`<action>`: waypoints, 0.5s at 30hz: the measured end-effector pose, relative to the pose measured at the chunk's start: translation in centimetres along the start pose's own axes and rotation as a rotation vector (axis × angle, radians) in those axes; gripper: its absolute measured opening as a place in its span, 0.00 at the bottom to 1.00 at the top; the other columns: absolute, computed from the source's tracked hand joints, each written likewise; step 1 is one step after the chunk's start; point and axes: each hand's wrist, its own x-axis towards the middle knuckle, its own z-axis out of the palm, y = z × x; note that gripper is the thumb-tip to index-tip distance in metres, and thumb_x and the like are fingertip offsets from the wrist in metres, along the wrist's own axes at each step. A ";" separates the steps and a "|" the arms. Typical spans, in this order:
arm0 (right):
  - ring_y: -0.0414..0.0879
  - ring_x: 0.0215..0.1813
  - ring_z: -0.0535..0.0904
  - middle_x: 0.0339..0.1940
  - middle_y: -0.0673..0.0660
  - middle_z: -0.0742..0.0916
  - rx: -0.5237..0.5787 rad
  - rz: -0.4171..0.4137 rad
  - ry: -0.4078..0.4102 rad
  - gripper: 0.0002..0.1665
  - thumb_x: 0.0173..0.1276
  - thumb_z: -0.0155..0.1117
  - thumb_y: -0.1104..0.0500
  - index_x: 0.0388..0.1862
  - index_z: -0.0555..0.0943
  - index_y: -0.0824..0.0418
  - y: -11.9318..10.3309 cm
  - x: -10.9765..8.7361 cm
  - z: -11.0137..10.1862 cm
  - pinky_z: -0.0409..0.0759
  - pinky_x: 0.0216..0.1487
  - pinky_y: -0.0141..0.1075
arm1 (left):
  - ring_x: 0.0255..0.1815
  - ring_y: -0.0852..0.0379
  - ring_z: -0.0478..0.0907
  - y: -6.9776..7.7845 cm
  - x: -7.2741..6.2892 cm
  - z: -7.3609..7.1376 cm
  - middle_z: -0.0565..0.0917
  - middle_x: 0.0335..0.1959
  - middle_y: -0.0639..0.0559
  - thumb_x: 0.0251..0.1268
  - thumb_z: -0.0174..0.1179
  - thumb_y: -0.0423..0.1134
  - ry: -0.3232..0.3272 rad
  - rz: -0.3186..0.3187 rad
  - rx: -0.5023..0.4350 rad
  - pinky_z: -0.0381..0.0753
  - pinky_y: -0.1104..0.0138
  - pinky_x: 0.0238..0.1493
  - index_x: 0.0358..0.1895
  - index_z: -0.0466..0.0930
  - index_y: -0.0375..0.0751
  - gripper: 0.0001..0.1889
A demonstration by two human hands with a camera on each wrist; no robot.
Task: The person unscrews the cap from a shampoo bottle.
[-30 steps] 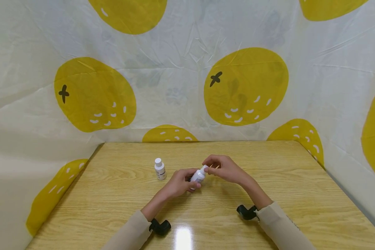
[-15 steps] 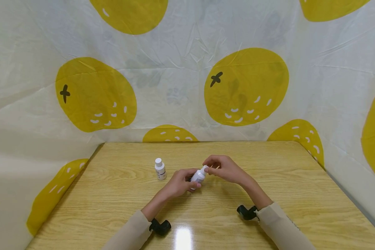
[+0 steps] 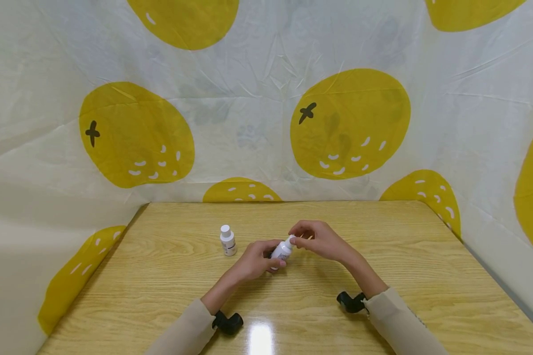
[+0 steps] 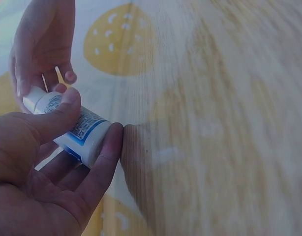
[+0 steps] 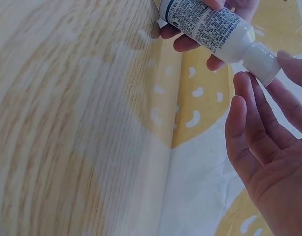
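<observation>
My left hand [image 3: 254,260] grips a small white bottle [image 3: 281,252] round its body, thumb on the printed label. The bottle is tilted, its capped end pointing up and to the right. At that end my right hand [image 3: 321,240] pinches the white cap [image 5: 262,64] between thumb and fingers, while its other fingers curl loosely below. In the left wrist view the label shows a blue stripe near the bottle's base. A second white bottle [image 3: 228,240] with a white cap stands upright on the table, left of my left hand.
The wood-grain table [image 3: 169,286] reaches back to a pale curtain [image 3: 244,123] printed with yellow fruit, which also hangs along both sides. A black wrist mount [image 3: 228,323] sits at the left cuff, another black mount [image 3: 351,301] at the right.
The fingers of my right hand have shifted very slightly at the cap. My left hand, the held bottle and the standing bottle keep their places.
</observation>
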 end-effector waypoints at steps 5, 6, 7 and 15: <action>0.61 0.42 0.85 0.42 0.57 0.89 0.012 -0.019 -0.011 0.13 0.74 0.68 0.55 0.52 0.85 0.61 -0.1 -0.1 -0.1 0.81 0.39 0.33 | 0.45 0.53 0.86 0.0 0.0 0.0 0.86 0.51 0.41 0.70 0.67 0.34 -0.001 -0.002 -0.001 0.90 0.59 0.42 0.64 0.82 0.47 0.20; 0.61 0.42 0.85 0.42 0.57 0.89 0.013 -0.022 -0.012 0.14 0.74 0.68 0.55 0.52 0.85 0.61 -0.1 -0.1 -0.1 0.81 0.38 0.33 | 0.46 0.53 0.86 0.0 0.0 0.0 0.86 0.51 0.41 0.70 0.67 0.34 -0.001 -0.004 -0.002 0.90 0.59 0.42 0.64 0.82 0.47 0.20; 0.61 0.42 0.85 0.43 0.57 0.89 0.015 -0.023 -0.013 0.14 0.74 0.68 0.55 0.53 0.85 0.61 -0.1 -0.1 -0.1 0.82 0.38 0.33 | 0.46 0.53 0.86 0.0 -0.1 0.0 0.86 0.52 0.41 0.70 0.67 0.34 -0.001 -0.005 0.000 0.90 0.59 0.42 0.64 0.82 0.47 0.20; 0.62 0.42 0.84 0.42 0.56 0.89 0.003 -0.014 -0.002 0.16 0.75 0.67 0.52 0.53 0.85 0.62 -0.1 -0.1 -0.1 0.81 0.39 0.33 | 0.46 0.54 0.86 0.0 0.0 0.0 0.86 0.51 0.41 0.71 0.66 0.34 -0.001 -0.008 0.007 0.90 0.59 0.41 0.64 0.82 0.47 0.20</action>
